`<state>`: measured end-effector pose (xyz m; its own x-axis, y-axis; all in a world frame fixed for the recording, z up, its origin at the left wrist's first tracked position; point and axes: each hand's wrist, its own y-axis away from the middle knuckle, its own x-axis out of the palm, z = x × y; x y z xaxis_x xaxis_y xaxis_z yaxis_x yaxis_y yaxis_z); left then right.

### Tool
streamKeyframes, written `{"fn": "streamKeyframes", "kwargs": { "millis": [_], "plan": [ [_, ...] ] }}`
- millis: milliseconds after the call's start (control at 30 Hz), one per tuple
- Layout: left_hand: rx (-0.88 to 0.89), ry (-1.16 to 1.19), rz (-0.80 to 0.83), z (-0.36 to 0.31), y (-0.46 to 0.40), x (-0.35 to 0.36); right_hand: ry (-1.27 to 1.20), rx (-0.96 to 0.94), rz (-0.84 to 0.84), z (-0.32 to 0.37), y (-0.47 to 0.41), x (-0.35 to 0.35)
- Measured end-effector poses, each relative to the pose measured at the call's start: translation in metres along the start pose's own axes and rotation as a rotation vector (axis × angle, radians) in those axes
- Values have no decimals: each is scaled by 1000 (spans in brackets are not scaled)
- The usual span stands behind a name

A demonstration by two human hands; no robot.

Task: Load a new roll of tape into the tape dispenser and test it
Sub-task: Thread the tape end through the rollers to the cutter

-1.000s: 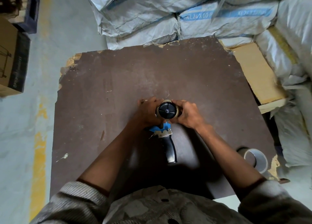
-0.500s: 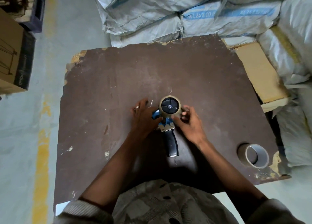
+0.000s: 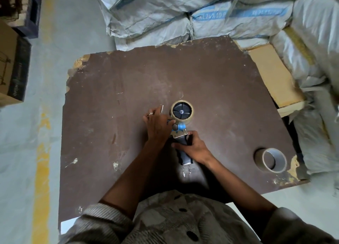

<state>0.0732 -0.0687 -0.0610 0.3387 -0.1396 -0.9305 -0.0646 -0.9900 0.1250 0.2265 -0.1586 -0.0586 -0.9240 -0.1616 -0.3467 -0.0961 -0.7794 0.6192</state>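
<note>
Now the right hand (image 3: pixel 194 148) has dropped off the roll and come down onto the black handle (image 3: pixel 184 154) of the tape dispenser (image 3: pixel 180 133), fingers curled round it just below the metal plate. A second ago both hands were clasped about the wheel; half a second ago the right one was already sliding back along the frame. That switch of grip reads as seating done, next step starting.

And the new roll of tape (image 3: pixel 182 112) is on the hub, sitting at the far end of the dispenser, which lies on the brown table (image 3: pixel 110 133) a little beyond the person's chest. The left hand (image 3: pixel 157 124) lies against the blue frame beside the roll, fingers mostly extended, a ring showing. Whether it pinches a free end of tape is too small to tell, though a thin pale sliver shows just past its fingertips.

My guess: the tape end has yet to be threaded past the roller to the blade before any test pull. Off to the right, well apart near the table's edge, lies a spare roll (image 3: pixel 274 160), untouched. White sacks (image 3: pixel 183 14) are stacked beyond the table.
</note>
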Motion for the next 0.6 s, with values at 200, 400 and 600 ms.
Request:
{"fn": "streamKeyframes", "kwargs": {
  "millis": [200,400,600],
  "plan": [
    [12,50,-39,5,-1,0,-94,22,-19,-3,0,12],
    [104,26,-15,12,-10,-3,-272,42,32,-6,4,14],
    [131,49,-26,10,-10,2,-358,65,60,-6,1,18]
  ]
}}
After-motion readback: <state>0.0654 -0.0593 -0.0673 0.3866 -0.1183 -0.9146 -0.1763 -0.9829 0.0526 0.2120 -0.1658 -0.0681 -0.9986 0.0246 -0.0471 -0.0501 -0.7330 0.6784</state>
